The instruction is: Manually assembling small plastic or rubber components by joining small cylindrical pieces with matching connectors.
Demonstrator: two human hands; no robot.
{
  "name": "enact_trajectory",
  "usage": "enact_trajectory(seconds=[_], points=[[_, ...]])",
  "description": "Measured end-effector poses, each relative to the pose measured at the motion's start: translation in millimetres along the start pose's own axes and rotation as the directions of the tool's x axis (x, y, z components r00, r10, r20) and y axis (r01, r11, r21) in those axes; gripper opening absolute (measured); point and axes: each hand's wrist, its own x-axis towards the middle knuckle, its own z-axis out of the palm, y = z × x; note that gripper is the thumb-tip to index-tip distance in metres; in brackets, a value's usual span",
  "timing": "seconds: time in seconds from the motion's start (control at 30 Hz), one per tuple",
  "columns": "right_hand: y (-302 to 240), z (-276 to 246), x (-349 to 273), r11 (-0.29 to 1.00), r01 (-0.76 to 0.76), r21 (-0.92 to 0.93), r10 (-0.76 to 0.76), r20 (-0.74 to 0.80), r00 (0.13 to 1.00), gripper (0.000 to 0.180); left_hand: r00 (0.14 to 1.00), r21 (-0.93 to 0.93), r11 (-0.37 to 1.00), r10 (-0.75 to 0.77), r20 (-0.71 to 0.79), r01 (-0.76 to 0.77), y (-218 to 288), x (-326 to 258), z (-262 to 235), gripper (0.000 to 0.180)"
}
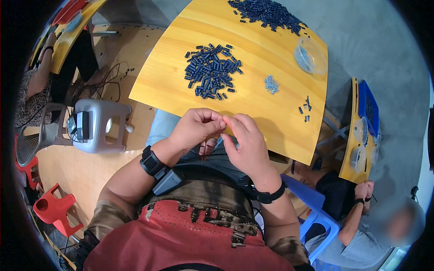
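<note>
My left hand (196,128) and my right hand (246,140) meet at the near edge of a yellow wooden table (172,67), fingertips pinched together on something too small to make out. A pile of small dark blue cylindrical pieces (211,71) lies on the table just beyond my hands. A little heap of tiny silvery metal parts (271,84) sits to the right of that pile, and a few finished-looking dark pieces (306,108) lie near the right edge. Both wrists wear black bands.
A larger heap of dark pieces (266,13) and a clear plastic bowl (309,56) sit at the table's far side. A grey plastic stool (97,124) stands at my left, red chairs (56,207) lower left. Other people work at neighbouring yellow tables (357,135), left and right.
</note>
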Motion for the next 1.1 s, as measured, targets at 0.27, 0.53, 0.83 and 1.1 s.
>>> enact_trajectory(seconds=[0.27,0.53,0.83,1.1], points=[[-1,0,0,0.961,-0.201,0.190,0.203,0.012,0.979,0.033,0.999,-0.171,0.985,-0.011,0.047,0.019,5,-7,2,0.016],[0,4,-6,0.997,-0.070,0.043,0.073,-0.080,0.994,0.031,0.995,-0.187,0.982,-0.015,0.094,0.033,2,-14,4,0.016],[-3,9,-14,0.998,-0.056,0.015,0.058,-0.096,0.994,0.027,0.998,-0.215,0.976,0.000,0.066,0.014,-13,-20,1,0.017],[-13,11,-17,0.998,-0.053,0.017,0.055,-0.109,0.993,0.027,0.998,-0.131,0.991,-0.004,0.056,0.011,-11,-28,1,0.016]])
